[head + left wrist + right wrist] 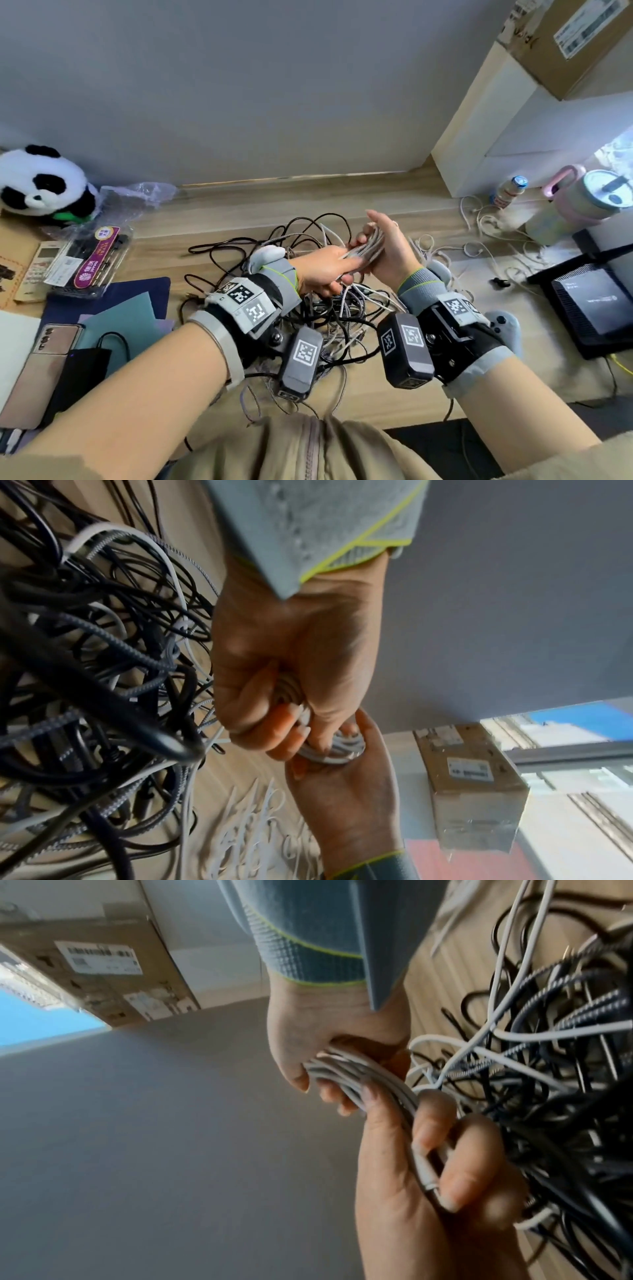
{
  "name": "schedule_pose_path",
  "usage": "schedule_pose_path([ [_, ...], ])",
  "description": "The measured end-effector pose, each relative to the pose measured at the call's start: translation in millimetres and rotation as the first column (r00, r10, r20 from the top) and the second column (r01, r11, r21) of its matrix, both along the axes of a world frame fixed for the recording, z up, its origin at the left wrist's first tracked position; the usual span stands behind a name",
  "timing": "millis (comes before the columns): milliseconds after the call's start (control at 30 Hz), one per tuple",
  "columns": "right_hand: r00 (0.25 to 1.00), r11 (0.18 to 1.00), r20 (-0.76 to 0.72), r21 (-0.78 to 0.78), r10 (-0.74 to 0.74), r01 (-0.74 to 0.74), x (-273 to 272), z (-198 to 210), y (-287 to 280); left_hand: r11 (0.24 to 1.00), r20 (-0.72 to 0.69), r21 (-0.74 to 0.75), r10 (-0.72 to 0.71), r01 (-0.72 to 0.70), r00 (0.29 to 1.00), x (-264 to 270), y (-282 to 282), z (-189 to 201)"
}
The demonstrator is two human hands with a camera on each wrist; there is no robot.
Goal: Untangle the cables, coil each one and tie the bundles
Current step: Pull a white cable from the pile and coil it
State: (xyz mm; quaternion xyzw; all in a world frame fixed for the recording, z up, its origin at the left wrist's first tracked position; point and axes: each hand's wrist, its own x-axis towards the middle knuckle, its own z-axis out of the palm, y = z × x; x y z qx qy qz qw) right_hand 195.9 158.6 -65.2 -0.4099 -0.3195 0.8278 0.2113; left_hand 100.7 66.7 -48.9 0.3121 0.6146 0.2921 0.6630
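Note:
A coil of white-grey cable (370, 248) is held up between both hands above the wooden desk. My right hand (390, 250) stands upright behind it, thumb and fingers wrapped round the loops (359, 1074). My left hand (325, 270) reaches in from the left and grips the same coil (342, 746), its fingers (428, 1150) curled over the strands. A white strand trails from the coil down into the tangle. Under the hands lies the tangle of black, braided and white cables (329, 308), also seen in the left wrist view (85, 669) and the right wrist view (548, 1069).
Loose white ties (496, 240) lie on the desk to the right, near a black router (589, 301), a controller (503, 325) and a bottle (582, 205). On the left are a plush panda (41, 185), a plastic package (92, 263), a phone (51, 359) and a power bank (82, 370).

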Motion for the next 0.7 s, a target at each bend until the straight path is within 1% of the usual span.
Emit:
schedule_pose_path([
  [67,0.996,0.998,0.084,0.068,-0.001,-0.005,9.7,-11.3,8.4,0.999,-0.05,-0.006,0.046,-0.046,0.998,4.1,8.9,-7.0],
  [100,0.991,0.997,0.13,0.075,-0.038,0.028,14.4,-17.9,11.9,0.996,-0.073,-0.009,0.083,-0.084,0.994,4.2,11.5,-9.2],
  [133,0.976,0.994,0.193,0.063,-0.102,0.091,19.6,-26.1,15.4,0.993,-0.098,-0.012,0.114,-0.115,0.989,3.6,13.8,-10.9],
  [200,0.913,0.977,0.349,0.042,-0.212,0.21,31.7,-45.1,22.0,0.99,-0.15,-0.015,0.139,-0.143,0.979,2.5,20.0,-16.0],
  [267,0.826,0.97,0.513,0.065,-0.234,0.235,42.5,-67.1,28.5,0.987,-0.203,-0.017,0.153,-0.16,0.967,3.1,25.4,-22.1],
  [333,0.711,0.973,0.667,0.116,-0.225,0.199,55.2,-83.9,31.7,0.984,-0.239,-0.019,0.17,-0.18,0.956,5.0,28.5,-26.8],
  [367,0.662,0.977,0.719,0.14,-0.214,0.163,61.7,-91.5,32.1,0.983,-0.254,-0.014,0.176,-0.185,0.951,5.6,29.0,-28.7],
  [433,0.589,0.984,0.792,0.171,-0.163,0.042,74.1,-108.7,32.0,0.981,-0.288,-0.01,0.184,-0.195,0.94,5.8,31.4,-33.0],
  [500,0.513,0.982,0.844,0.189,-0.157,-0.01,85.5,-125.7,33.7,0.978,-0.318,-0.008,0.193,-0.207,0.928,3.6,33.2,-36.7],
  [533,0.488,0.981,0.86,0.188,-0.148,-0.035,90.2,-133.6,34.7,0.977,-0.324,-0.009,0.198,-0.212,0.925,2.6,33.4,-38.4],
  [567,0.479,0.98,0.867,0.189,-0.138,-0.059,90.9,-134.3,34.2,0.976,-0.323,-0.011,0.201,-0.216,0.925,1.7,33.0,-39.3],
  [700,0.456,0.969,0.881,0.207,-0.126,-0.131,84.1,-118.5,27.0,0.976,-0.299,-0.043,0.193,-0.215,0.935,1.9,36.4,-45.0],
])
